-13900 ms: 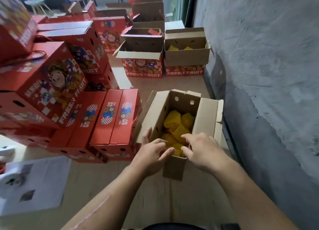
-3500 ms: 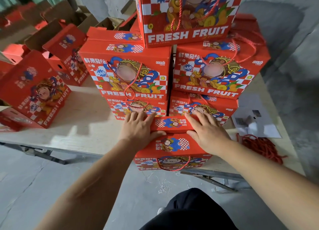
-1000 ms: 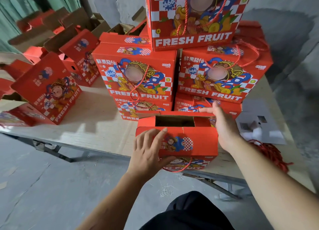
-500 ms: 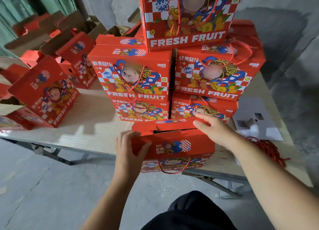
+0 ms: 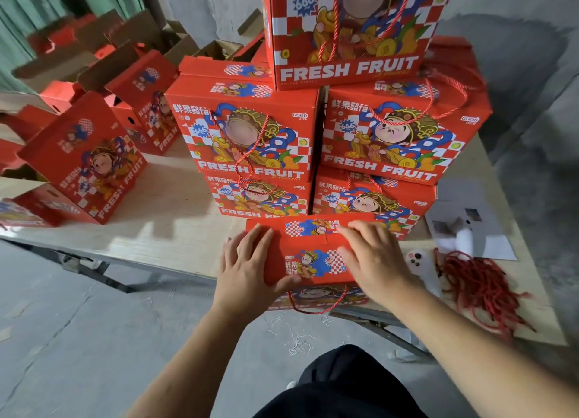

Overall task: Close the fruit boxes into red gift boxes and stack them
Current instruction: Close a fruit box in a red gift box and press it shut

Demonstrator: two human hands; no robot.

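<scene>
A: We're looking down at the nearest red printed cardboard gift box, low in the middle of the frame at the near edge of the pale wooden table. Its top flaps lie flat, meeting along a seam.

B: Both palms are on that lid. The left hand lies flat on the lid's left end, fingers straight and a little spread, thumb along the front edge. Nothing is gripped.

A: The right hand does likewise on the right end, fingers extended and pressing down, not curled round anything. A red cord handle loops down the box's front face.

B: Just behind it we see the stack of closed red gift boxes, filling the centre and top.

A: At upper left, open brown-lined boxes. At right, a tangle of red cords lies on the table beside a white sheet of paper.
</scene>
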